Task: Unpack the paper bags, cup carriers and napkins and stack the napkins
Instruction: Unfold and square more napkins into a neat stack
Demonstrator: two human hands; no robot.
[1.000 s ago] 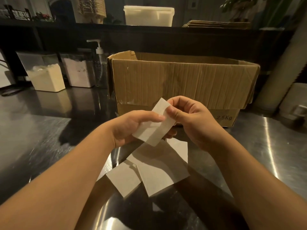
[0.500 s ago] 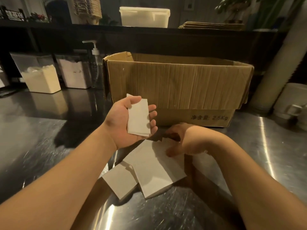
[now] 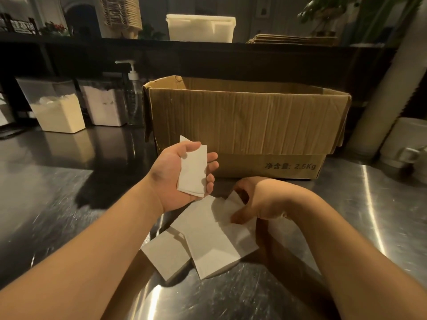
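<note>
My left hand (image 3: pixel 182 174) is palm-up above the tabletop (image 3: pixel 57 204), holding a small stack of folded white napkins (image 3: pixel 192 173) — thumb curled over the top edge, fingers cupped under the far side. My right hand (image 3: pixel 258 202) is down low, just right of the left, fingers curled and pinching the edge of a loose napkin (image 3: pixel 233 202) that lifts off the pile. That pile of napkins (image 3: pixel 215 241) lies flat on the steel tabletop between my forearms, sheets overlapping at angles; a smaller napkin bundle (image 3: pixel 167 257) sits at its left corner, partly tucked under it.

Cardboard box (image 3: pixel 247 125) stands open right behind my hands, near flap folded down, print on its lower front reading 2.5Kg. Can't see into it from here. Left of the box: pump bottle (image 3: pixel 132 93), then two clear tubs of pale powder (image 3: pixel 57 112) along the back edge. Shelf (image 3: pixel 208 46) above carries a white lidded container (image 3: pixel 201 27) and a flat stack of brown cardboard-like sheets (image 3: pixel 293 39); what those are I can't tell.
</note>
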